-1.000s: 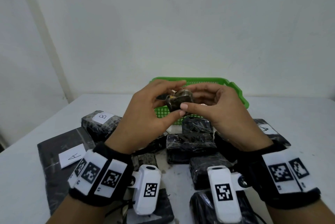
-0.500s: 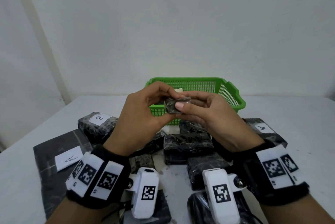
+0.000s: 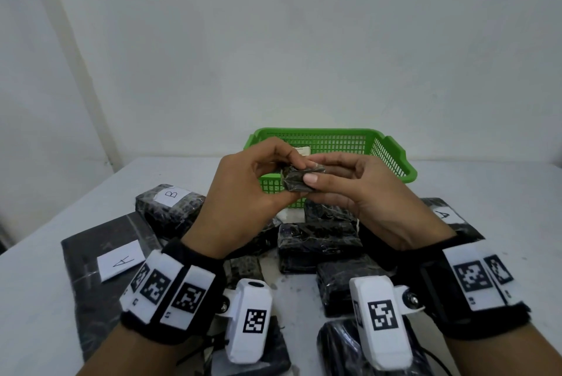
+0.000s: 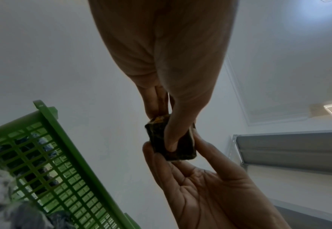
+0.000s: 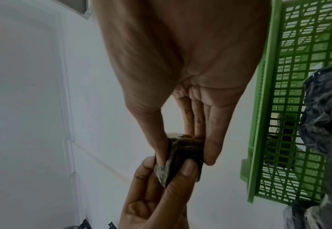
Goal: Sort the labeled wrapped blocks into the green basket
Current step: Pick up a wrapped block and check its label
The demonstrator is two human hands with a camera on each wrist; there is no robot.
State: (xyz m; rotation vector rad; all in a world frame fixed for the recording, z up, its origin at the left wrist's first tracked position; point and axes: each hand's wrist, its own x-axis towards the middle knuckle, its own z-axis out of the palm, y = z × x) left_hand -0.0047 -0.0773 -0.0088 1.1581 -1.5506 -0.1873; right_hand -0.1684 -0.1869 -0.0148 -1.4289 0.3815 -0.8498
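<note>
Both hands hold one small dark wrapped block (image 3: 299, 178) up in front of the green basket (image 3: 392, 150). My left hand (image 3: 243, 190) pinches its left side between thumb and fingers; my right hand (image 3: 359, 190) pinches its right side, thumb on the near face. The same block (image 4: 171, 139) shows in the left wrist view and again as the block (image 5: 182, 153) in the right wrist view. No label shows on it. The basket (image 4: 67, 162), also basket (image 5: 269, 108), holds a wrapped item with a white label (image 3: 302, 150).
Several black wrapped blocks lie on the white table (image 3: 501, 193) under my wrists. One is labelled B (image 3: 171, 193), one A (image 3: 444, 213) at right, and a flat dark packet bears an A slip (image 3: 121, 260) at left.
Both hands, still gripping the small block, have sunk slightly and turned it between the fingers. The head view has tilted, so the basket shows more fully.
</note>
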